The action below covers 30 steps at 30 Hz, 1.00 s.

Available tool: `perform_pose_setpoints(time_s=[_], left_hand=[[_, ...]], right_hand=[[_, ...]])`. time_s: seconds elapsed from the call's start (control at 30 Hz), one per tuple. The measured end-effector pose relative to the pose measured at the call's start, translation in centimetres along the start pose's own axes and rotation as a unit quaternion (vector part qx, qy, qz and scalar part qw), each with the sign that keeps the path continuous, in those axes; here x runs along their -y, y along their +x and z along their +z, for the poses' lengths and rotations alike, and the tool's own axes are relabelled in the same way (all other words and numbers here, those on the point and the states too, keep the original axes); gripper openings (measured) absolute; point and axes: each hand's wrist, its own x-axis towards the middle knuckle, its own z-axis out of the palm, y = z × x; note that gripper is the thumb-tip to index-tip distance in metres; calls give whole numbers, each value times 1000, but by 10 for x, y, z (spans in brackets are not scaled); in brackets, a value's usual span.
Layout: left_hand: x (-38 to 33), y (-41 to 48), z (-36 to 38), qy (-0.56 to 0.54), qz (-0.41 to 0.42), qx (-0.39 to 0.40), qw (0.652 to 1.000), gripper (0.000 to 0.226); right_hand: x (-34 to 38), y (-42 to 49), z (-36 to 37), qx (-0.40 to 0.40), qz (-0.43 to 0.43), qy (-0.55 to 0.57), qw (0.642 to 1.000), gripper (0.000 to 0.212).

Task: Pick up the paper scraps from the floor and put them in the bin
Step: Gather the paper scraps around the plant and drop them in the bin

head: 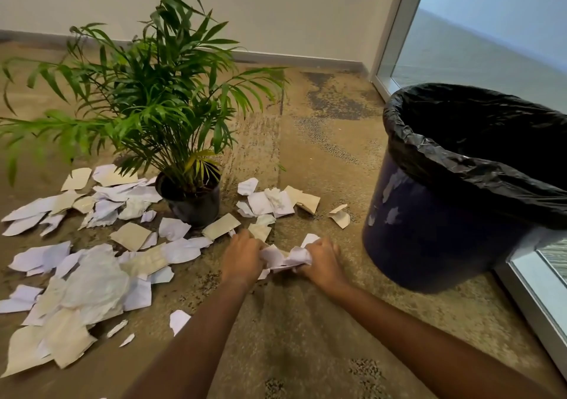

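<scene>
Both hands meet low over the carpet in the middle of the view. My left hand point(242, 256) and my right hand point(322, 260) are closed on a bunch of crumpled white paper scraps point(287, 259) held between them. Several more white and beige paper scraps point(92, 275) lie spread over the floor to the left, and a smaller group point(270, 203) lies just beyond my hands. The dark blue bin point(429, 229) with a black liner point(460, 153) stands open at the right, close to my right hand.
A potted palm point(190, 196) in a black pot stands on the carpet among the scraps, its fronds reaching left and up. A glass wall with a metal frame point(534, 300) runs along the right behind the bin. A white wall closes the back.
</scene>
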Motion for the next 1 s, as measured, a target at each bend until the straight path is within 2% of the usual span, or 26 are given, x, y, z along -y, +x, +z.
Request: perform_pose_setpoints(time_s=[0.1, 0.23, 0.37, 0.5, 0.6, 0.7, 0.8, 0.9, 1.0], left_hand=[[-2, 13, 2, -3, 28, 36, 999, 42], [-2, 25, 9, -98, -15, 80, 992, 42], [0, 28, 18, -102, -27, 63, 992, 57], [-2, 28, 23, -85, -40, 37, 995, 51], [-1, 33, 22, -133, -69, 7, 989, 51], [5, 41, 17, -95, -80, -9, 992, 52], [9, 47, 15, -26, -67, -5, 997, 46], [8, 51, 17, 3, -70, 3, 998, 55], [6, 54, 20, -26, -76, 13, 997, 64]], right_hand=[[-2, 15, -3, 17, 66, 31, 997, 45], [-4, 32, -2, 43, 135, 95, 985, 53], [-3, 44, 6, 8, 135, 175, 975, 53], [-4, 48, 11, 0, 113, 230, 967, 52], [-9, 53, 2, -40, 71, 223, 971, 59], [-19, 62, -17, -86, 29, 218, 972, 64], [-31, 79, -35, -98, 49, 192, 975, 77], [-40, 97, -43, -80, 72, 116, 987, 74], [-43, 108, -42, -63, 105, 9, 992, 71]])
